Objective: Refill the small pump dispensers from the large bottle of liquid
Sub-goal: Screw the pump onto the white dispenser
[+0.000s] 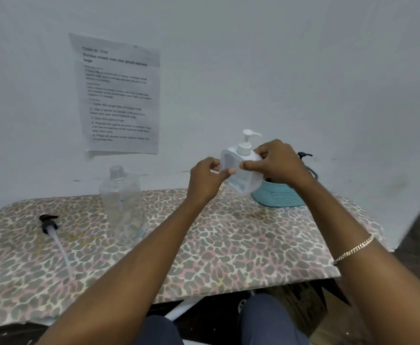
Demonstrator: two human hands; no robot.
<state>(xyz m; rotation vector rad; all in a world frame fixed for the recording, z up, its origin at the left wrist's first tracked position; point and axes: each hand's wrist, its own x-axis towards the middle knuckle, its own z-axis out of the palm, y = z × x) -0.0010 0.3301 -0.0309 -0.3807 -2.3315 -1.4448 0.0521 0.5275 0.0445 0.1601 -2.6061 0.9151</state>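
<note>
1. Holding a white pump dispenser (238, 178) in the air just right of the frame's centre, both hands keep it above the far edge of the tabletop (228, 245). It is tilted, with its white pump top still screwed on and pointing up and right.
2. The left hand (207, 178) pinches the dispenser's left edge, its fingers (228, 171) curled in against the thumb.
3. The right hand (276, 160) grips the dispenser's shoulder just below the pump collar. Its fingers (250, 165) are bent round the upper right corner, and a gold bracelet (353, 250) sits on that wrist.
4. A clear bottle (123, 205) stands upright on the tabletop left of centre, its threaded neck open. How much liquid it holds cannot be told.
5. A black pump (50, 224) with a long pale tube lies flat on the tabletop at the left of the frame, well apart from the clear bottle.
6. A teal basket (278, 197) sits on the tabletop behind the right hand, and a dark pump head (303, 154) rises from it.
7. A leopard-print cloth covers the tabletop, and a printed sheet (119, 95) hangs on the wall at upper left.
</note>
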